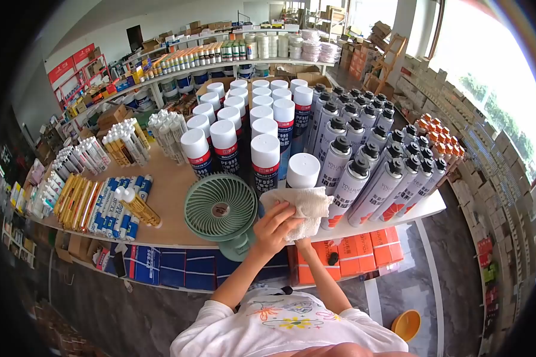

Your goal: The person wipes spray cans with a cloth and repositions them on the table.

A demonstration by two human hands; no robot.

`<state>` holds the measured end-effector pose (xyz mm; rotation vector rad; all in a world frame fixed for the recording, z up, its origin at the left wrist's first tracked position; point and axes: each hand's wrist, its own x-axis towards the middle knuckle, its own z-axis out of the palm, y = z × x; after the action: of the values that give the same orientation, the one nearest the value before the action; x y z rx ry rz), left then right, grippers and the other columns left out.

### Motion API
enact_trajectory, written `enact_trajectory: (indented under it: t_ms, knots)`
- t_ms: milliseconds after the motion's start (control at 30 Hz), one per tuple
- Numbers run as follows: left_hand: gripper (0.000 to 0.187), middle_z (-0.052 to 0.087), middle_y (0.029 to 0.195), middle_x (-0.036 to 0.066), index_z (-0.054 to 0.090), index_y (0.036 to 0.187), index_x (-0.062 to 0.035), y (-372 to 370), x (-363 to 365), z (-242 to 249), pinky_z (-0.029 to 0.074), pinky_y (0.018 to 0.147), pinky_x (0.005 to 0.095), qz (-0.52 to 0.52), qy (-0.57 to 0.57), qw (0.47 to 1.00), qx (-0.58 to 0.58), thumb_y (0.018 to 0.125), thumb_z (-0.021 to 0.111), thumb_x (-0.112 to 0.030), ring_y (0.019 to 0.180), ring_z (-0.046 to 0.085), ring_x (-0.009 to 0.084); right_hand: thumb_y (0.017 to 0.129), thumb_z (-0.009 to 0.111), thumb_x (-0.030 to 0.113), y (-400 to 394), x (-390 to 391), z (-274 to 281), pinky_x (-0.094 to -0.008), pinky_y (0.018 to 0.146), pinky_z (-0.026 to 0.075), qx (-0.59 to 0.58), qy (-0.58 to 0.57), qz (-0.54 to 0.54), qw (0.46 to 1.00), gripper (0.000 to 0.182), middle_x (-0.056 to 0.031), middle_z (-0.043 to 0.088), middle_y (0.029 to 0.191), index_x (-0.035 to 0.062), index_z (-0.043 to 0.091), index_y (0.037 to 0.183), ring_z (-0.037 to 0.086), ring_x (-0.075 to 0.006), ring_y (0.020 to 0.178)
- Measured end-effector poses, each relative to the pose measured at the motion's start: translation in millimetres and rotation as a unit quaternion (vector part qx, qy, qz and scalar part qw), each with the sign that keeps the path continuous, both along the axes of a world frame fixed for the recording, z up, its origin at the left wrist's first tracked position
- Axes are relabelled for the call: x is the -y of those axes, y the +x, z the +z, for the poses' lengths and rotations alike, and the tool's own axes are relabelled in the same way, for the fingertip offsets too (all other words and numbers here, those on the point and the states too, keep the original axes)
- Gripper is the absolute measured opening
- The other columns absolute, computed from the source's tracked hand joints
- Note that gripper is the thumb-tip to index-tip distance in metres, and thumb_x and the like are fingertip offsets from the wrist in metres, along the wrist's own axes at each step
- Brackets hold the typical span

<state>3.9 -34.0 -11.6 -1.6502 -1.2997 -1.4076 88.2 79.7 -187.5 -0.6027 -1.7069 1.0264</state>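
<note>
Shop shelf (178, 178), stocked. Left hand (275, 227) pressed on cloth (307, 205) wrapped round white-capped spray can (302, 171); right hand under cloth, grip unclear. Green fan (220, 208) just left.

The cloth (301, 205) covers the body of the white-capped spray can (303, 171), so its label cannot be read. The right hand (301, 235) sits behind that cloth and the left hand (274, 226); only its forearm shows. Whether the right hand grips the can cannot be told. The green fan (220, 208) hides the foot of the can behind it (its own stand is partly masked by the left wrist). Print on the far shelf bottles (196, 56) is too small to read.
</note>
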Motion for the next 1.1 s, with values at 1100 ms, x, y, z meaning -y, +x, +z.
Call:
enact_trajectory:
  t_ms: [1100]
  knots:
    - [0.03, 0.069, 0.105, 0.005, 0.076, 0.089, -0.0147, -5, -14, -14, 0.056, 0.086, 0.0397, -0.078, -0.04, 0.995, 0.051, 0.06, 0.081, -0.009, 0.106, 0.066, 0.0287, 0.084, 0.075, 0.012, 35, 17, 14, -0.0389, 0.1, 0.045, 0.016, -0.083, 0.04, 0.996, 0.055, -0.0154, 0.06, 0.125, 0.0001, 0.052, 0.133, 0.057, -0.0283, 0.116]
